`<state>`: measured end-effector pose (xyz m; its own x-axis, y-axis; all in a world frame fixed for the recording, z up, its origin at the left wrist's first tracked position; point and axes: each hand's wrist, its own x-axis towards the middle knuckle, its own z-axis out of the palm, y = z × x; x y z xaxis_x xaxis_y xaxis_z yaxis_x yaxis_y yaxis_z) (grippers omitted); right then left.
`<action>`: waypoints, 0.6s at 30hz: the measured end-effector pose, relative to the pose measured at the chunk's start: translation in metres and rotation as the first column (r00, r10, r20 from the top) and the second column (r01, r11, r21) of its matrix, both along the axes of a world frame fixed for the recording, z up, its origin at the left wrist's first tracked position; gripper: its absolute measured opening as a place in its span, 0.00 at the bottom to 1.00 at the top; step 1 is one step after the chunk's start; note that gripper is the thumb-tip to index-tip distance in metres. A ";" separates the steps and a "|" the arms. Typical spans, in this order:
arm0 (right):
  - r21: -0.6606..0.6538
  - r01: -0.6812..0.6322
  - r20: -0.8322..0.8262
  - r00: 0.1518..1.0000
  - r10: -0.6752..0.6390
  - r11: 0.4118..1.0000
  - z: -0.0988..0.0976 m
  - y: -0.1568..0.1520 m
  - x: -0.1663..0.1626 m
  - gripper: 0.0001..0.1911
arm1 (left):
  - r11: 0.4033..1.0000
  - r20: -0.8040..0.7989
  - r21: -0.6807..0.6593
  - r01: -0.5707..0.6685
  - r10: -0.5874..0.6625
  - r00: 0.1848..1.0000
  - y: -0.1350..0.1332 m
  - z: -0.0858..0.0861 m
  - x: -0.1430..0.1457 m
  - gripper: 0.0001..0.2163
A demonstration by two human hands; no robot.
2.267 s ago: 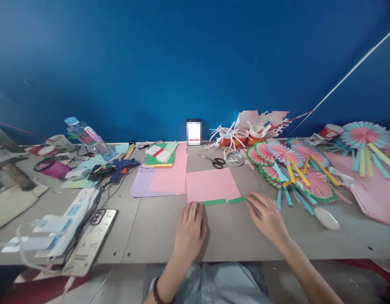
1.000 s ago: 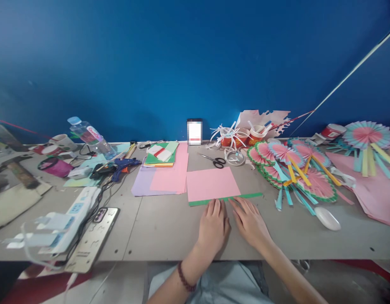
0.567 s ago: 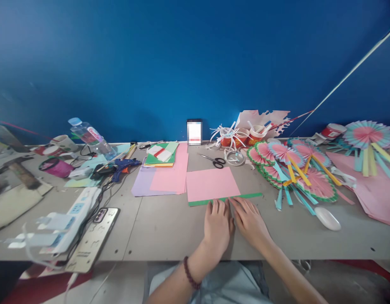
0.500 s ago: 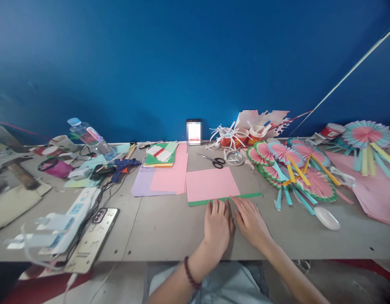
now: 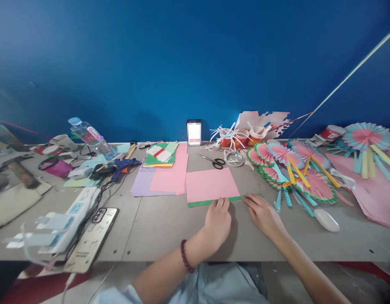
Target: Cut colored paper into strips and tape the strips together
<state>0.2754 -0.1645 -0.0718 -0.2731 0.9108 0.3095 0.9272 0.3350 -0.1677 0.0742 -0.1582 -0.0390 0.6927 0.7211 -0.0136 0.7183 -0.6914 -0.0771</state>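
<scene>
A pink sheet of paper (image 5: 211, 185) lies flat on the table in front of me. A narrow green paper strip (image 5: 199, 203) runs along its near edge, with the strip's right end reaching past the sheet's corner. My left hand (image 5: 218, 221) is closed, its fingers curled down on the strip near the middle. Over the strip's right part, just beyond the pink sheet, my right hand (image 5: 266, 217) has its fingers drawn together on it. The fingers partly hide the strip there. Scissors (image 5: 215, 161) lie behind the pink sheet.
Stacked coloured papers (image 5: 165, 179) lie left of the sheet. Folded paper fans (image 5: 315, 183) and a white oval object (image 5: 327, 220) are to the right. A power strip (image 5: 72, 221), a phone (image 5: 91, 240) and a glue gun (image 5: 123, 166) occupy the left. Cups (image 5: 255, 137) stand behind.
My right hand has slid right along the green strip, away from my left hand. The left hand's fingers are more curled, and it has shifted slightly right. The pink sheet stays put.
</scene>
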 end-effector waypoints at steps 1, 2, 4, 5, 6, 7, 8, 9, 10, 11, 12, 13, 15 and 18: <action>0.008 0.000 0.000 1.000 0.000 1.000 -0.002 -0.001 0.000 0.20 | 1.000 -0.002 -0.019 0.006 -0.006 1.000 0.001 0.001 0.000 0.14; 0.017 0.001 -0.002 1.000 -0.001 1.000 -0.003 -0.002 0.000 0.20 | 0.999 -0.001 -0.040 0.012 -0.012 1.000 0.002 0.002 0.000 0.14; 0.036 0.005 -0.009 1.000 -0.004 0.999 -0.006 -0.003 0.001 0.20 | 0.997 0.004 -0.078 0.015 -0.015 1.000 0.004 0.005 -0.001 0.14; 0.040 0.003 -0.012 1.000 -0.003 0.999 -0.007 -0.003 0.001 0.20 | 0.995 0.007 -0.093 0.016 -0.016 1.000 0.004 0.006 -0.002 0.14; 0.041 0.001 -0.015 1.000 0.000 0.999 -0.009 -0.003 0.002 0.20 | 0.994 0.010 -0.105 0.017 -0.016 1.000 0.004 0.007 -0.002 0.14; 0.042 0.000 -0.017 1.000 0.001 0.999 -0.010 -0.004 0.002 0.20 | 0.994 0.014 -0.111 0.018 -0.016 1.000 0.004 0.007 -0.003 0.13; 0.044 0.002 -0.018 1.000 -0.002 0.999 -0.011 -0.004 0.002 0.20 | 0.994 0.018 -0.112 0.018 -0.016 1.000 0.004 0.008 -0.003 0.13; 0.047 0.005 -0.017 1.000 -0.005 0.999 -0.011 -0.004 0.002 0.20 | 0.994 0.022 -0.108 0.016 -0.013 1.000 0.003 0.008 -0.004 0.13; 0.052 0.008 -0.017 1.000 -0.007 0.999 -0.012 -0.004 0.002 0.20 | 0.995 0.026 -0.103 0.013 -0.010 1.000 0.003 0.008 -0.004 0.13; 0.057 0.012 -0.017 1.000 -0.011 0.998 -0.012 -0.005 0.002 0.20 | 0.995 0.030 -0.098 0.009 -0.006 1.000 0.003 0.007 -0.005 0.13; 0.057 0.017 -0.017 1.000 -0.016 0.998 -0.012 -0.005 0.002 0.20 | 0.996 0.032 -0.095 0.004 -0.001 0.999 0.002 0.006 -0.005 0.13; 0.051 0.021 -0.017 1.000 -0.020 0.998 -0.012 -0.005 0.002 0.20 | 0.996 0.034 -0.090 0.002 0.001 0.999 0.002 0.005 -0.005 0.13; 0.036 0.027 -0.016 1.000 -0.026 0.999 -0.012 -0.005 0.001 0.20 | 0.997 0.037 -0.083 0.007 -0.004 0.999 0.002 0.004 -0.005 0.13; 0.026 0.025 -0.014 1.000 -0.025 0.999 -0.010 -0.005 0.001 0.20 | 0.998 0.046 -0.065 0.025 -0.022 0.999 0.003 0.003 -0.005 0.13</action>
<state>0.2762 -0.1696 -0.0821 -0.2459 0.9090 0.3366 0.9330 0.3161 -0.1721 0.0691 -0.1554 -0.0360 0.7107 0.7030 -0.0281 0.7033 -0.7109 0.0009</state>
